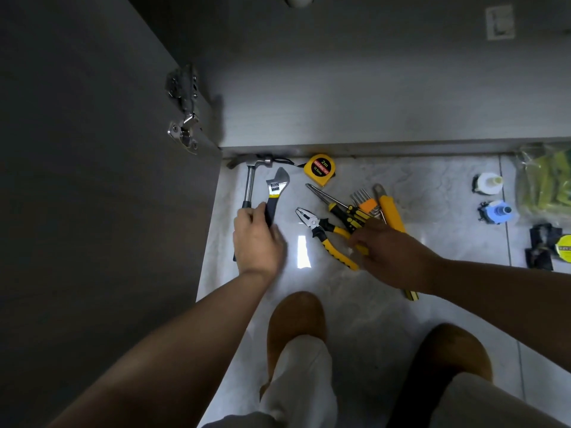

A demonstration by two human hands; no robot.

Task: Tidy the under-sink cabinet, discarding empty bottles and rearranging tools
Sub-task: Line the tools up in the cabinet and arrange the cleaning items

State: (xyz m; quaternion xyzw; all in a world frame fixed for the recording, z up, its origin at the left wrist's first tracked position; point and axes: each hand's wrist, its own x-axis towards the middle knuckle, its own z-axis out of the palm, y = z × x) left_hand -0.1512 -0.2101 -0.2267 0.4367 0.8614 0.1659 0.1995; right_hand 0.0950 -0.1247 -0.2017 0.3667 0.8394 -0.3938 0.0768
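- The left hand (258,239) lies low over the handles of two tools by the open cabinet door (92,149). Its thumb and curled fingers grip the dark handle of the adjustable wrench (276,188).
- The hammer (249,180) lies just left of the wrench, its head against the cabinet's base edge. Its handle runs under the same hand.
- The right hand (389,254) reaches leftward over the yellow handles of the pliers (321,228), fingers bent down toward them. It is blurred, so I cannot tell whether it pinches anything or only touches.
- Two screwdrivers (343,211) with black-and-yellow grips lie crossed just beyond that hand. Beside them are a fan of hex keys (364,203) and a long yellow-handled tool (391,211) that passes under the wrist.
- A yellow tape measure (319,169) sits near the cabinet edge, between the wrench and the screwdrivers.
- All of it rests on a pale marbled tile floor (432,251) with a bright glare patch between the hands.
- Far right stand two bottles (488,183), seen from above, and a clear bag of yellow-green items (547,180).
- The grey cabinet interior (340,103) fills the upper view, with metal hinges (183,109) on the door.
- Brown slippers (296,322) show below.
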